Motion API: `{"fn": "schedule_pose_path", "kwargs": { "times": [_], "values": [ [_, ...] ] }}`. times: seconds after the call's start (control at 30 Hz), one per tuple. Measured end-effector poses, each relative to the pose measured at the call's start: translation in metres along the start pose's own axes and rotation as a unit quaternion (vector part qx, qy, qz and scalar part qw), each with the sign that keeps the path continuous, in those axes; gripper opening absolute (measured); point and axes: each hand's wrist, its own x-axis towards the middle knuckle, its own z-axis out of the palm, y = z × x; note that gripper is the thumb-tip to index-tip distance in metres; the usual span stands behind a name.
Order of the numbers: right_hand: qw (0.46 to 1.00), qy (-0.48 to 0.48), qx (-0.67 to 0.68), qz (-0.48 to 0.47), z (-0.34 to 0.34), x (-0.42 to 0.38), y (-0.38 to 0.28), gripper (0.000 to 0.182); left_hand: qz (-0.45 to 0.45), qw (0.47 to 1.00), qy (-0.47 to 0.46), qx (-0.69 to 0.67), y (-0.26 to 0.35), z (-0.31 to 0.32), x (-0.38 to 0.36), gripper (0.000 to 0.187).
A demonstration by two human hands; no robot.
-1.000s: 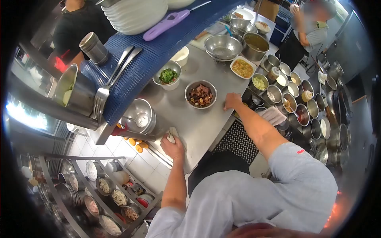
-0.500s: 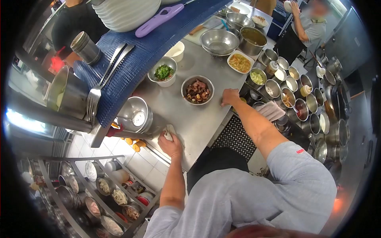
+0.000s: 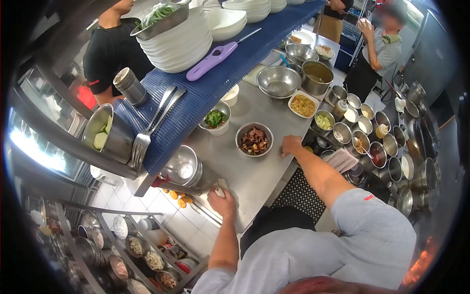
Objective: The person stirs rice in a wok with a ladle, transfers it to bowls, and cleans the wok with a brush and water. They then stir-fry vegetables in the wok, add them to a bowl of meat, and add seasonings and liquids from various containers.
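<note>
My left hand (image 3: 222, 201) rests on the left part of the steel counter (image 3: 210, 147), its fingers closed on a white cloth (image 3: 222, 187). My right hand (image 3: 292, 145) lies at the counter's right edge; its fingers look curled, and what they hold, if anything, is hidden. Between and beyond my hands stands a metal bowl of browned meat pieces (image 3: 254, 139). Behind it to the left is a bowl with chopped greens (image 3: 215, 118). A white dish of yellow soup (image 3: 303, 105) sits beyond my right hand.
Above the left side hangs a blue-matted shelf (image 3: 166, 115) with stacked plates (image 3: 178, 46), forks and a purple-handled tool (image 3: 212, 61). Nested steel bowls (image 3: 186, 166) are by my left hand. Many ingredient pots (image 3: 378, 154) stand right. Several people are at the back.
The view has shifted, so the counter and bowls appear lower and further right, and more of the shelf and the person behind it shows. Both hands remain at about the same places on the counter.
</note>
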Motion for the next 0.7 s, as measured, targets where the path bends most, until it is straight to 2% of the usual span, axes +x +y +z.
{"fn": "schedule_pose_path", "kwargs": {
  "times": [0.37,0.43,0.63,0.7],
  "values": [
    [1.000,-0.013,-0.005,0.008,0.000,0.000,0.001,0.070,-0.016,1.000,-0.011,-0.003,0.007,-0.005,0.001,0.037],
    [0.999,0.045,0.022,-0.009,0.004,0.000,0.002,0.063,-0.019,1.000,-0.008,-0.003,0.008,-0.005,0.001,0.036],
    [0.999,-0.006,0.039,-0.003,-0.002,-0.001,0.002,0.067,-0.006,1.000,0.000,0.003,0.006,-0.003,0.001,0.036],
    [0.999,0.016,0.033,-0.005,-0.001,-0.003,0.002,0.065,-0.008,1.000,-0.003,0.005,0.004,-0.002,0.001,0.037]
  ]
}}
